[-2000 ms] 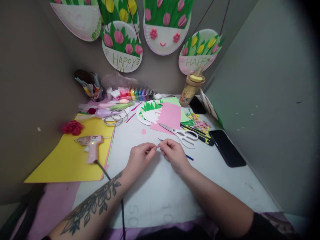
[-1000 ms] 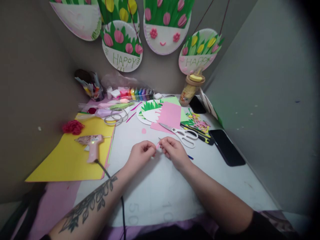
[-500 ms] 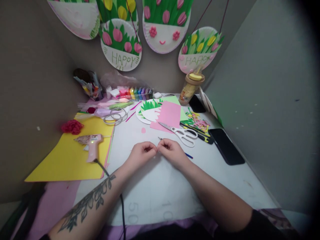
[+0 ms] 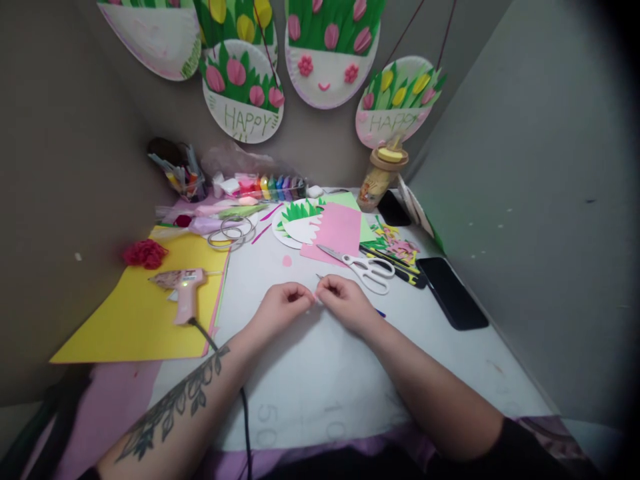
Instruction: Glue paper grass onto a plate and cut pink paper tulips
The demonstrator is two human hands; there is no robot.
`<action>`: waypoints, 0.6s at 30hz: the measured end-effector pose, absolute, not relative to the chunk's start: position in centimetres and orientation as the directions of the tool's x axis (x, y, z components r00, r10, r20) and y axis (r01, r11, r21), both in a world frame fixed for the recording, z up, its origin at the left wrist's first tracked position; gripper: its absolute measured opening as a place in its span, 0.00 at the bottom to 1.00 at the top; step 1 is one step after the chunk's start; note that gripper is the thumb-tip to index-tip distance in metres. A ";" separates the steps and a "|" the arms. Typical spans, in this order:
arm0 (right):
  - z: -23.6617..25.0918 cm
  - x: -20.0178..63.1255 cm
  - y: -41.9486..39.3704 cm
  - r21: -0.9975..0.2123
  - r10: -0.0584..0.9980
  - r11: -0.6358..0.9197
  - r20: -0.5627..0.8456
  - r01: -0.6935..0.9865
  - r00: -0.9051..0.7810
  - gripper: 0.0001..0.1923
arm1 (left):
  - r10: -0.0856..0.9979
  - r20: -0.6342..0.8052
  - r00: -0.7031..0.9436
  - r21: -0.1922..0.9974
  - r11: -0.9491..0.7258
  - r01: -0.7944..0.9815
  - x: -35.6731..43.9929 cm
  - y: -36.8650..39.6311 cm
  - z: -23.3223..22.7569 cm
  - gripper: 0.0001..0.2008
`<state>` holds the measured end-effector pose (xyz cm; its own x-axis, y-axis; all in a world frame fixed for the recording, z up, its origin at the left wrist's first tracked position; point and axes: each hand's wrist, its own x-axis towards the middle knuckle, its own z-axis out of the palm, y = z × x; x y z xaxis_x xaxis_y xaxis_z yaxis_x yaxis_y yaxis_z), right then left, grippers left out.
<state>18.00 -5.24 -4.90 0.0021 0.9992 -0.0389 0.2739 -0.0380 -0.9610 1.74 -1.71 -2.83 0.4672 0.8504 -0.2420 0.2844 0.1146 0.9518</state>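
My left hand (image 4: 289, 300) and my right hand (image 4: 343, 300) meet fingertip to fingertip over the white table. Both are closed in a pinch on a tiny pink piece (image 4: 316, 299), mostly hidden by the fingers; it looks like paper. Under my right hand lies a blue pen (image 4: 381, 313), with only its tip and its end showing. A small pink cutout (image 4: 287, 261) rests just beyond my fingers. White-handled scissors (image 4: 367, 270) lie past my right hand, partly over a pink paper sheet (image 4: 340, 230).
To the left, a pink glue gun (image 4: 187, 293) sits on yellow paper (image 4: 120, 320); its black cord (image 4: 245, 407) passes under my left forearm. A phone (image 4: 453, 293) lies at right. Behind stand a lidded cup (image 4: 381, 177) and a paper plate (image 4: 279, 235) with green paper grass.
My fingertips have drawn slightly apart, and a bit of pink now shows between them. My right hand has shifted a little, covering more of the blue pen.
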 end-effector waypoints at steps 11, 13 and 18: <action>-5.3 29.1 -3.9 -0.224 0.970 -0.161 0.145 0.961 0.196 0.15 | 0.902 -0.259 0.345 0.965 0.228 0.129 0.7 -1.4 -2.6 0.12; -5.4 29.3 -3.8 -0.184 0.974 -0.176 0.112 0.967 0.199 0.16 | 0.910 -0.261 0.323 0.965 0.235 0.117 0.5 -1.3 -2.3 0.12; -4.7 28.7 -4.1 -0.182 0.978 -0.187 0.060 0.965 0.201 0.12 | 0.945 -0.241 0.220 0.970 0.238 0.041 -0.2 -0.9 -1.5 0.09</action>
<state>28.70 -4.12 -4.72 0.2008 0.9778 0.0604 0.9654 -0.1870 -0.1815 -0.21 -0.92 -1.48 0.2197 0.9454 -0.2409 0.0414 0.2376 0.9705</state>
